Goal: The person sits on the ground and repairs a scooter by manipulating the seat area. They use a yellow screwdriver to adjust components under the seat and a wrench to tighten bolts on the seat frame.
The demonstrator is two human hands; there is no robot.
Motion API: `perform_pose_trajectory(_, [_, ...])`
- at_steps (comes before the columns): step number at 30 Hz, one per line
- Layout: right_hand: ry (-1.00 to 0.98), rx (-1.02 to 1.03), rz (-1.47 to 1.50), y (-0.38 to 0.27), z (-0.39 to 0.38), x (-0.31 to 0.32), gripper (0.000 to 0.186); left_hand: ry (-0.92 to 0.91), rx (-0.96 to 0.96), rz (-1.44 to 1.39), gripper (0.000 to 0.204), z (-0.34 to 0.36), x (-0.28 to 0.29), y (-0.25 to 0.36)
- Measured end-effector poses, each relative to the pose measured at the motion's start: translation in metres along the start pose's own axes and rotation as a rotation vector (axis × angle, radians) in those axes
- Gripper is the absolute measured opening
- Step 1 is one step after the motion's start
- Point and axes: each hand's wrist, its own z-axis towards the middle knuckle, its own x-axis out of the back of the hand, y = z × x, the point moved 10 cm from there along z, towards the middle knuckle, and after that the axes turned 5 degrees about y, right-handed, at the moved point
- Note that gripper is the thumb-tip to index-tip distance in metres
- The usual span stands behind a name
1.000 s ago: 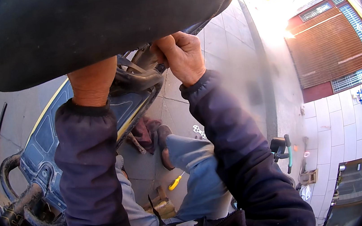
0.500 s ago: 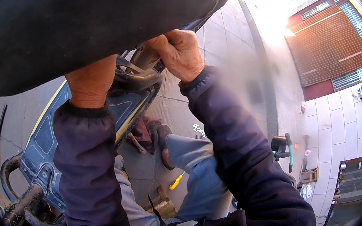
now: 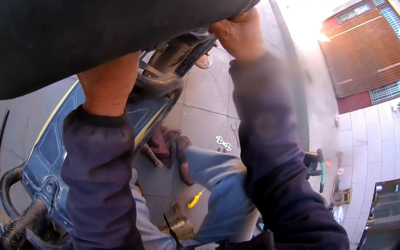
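A large black padded seat fills the top of the view. Beneath its near edge reaches my left hand, whose fingers are hidden behind the seat. Farther right, my right hand is up against the seat's underside, close to the dark metal frame. The seat's edge covers its fingers, so what either hand touches cannot be made out. Below the seat lies a blue ribbed floor panel with a yellow edge, part of the same vehicle.
On the paved ground lie a yellow-handled screwdriver, a flat multi-hole wrench and a dark red cloth. A black bar rests at the left. The tip of a shoe shows beyond the frame. Bent pipes stick out lower left.
My right hand has moved right and up along the seat, away from the frame's middle, and its fingers have gone out of sight. My left arm has shifted slightly right.
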Motion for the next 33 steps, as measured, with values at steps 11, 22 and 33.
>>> perform_pose_trajectory(11, [-0.01, -0.194, 0.034, 0.022, -0.022, -0.018, 0.042, 0.123, -0.241, 0.395, 0.043, -0.014, -0.024, -0.008])
perform_pose_trajectory(22, [-0.107, -0.552, 0.364, 0.015, -0.069, -0.075, 0.051, 0.142, -0.129, 0.184, 0.037, -0.008, -0.012, -0.011])
perform_pose_trajectory(33, [-0.108, -0.718, 0.56, 0.009, -0.094, -0.1, 0.06, 0.13, -0.1, 0.096, 0.033, -0.011, -0.016, -0.021])
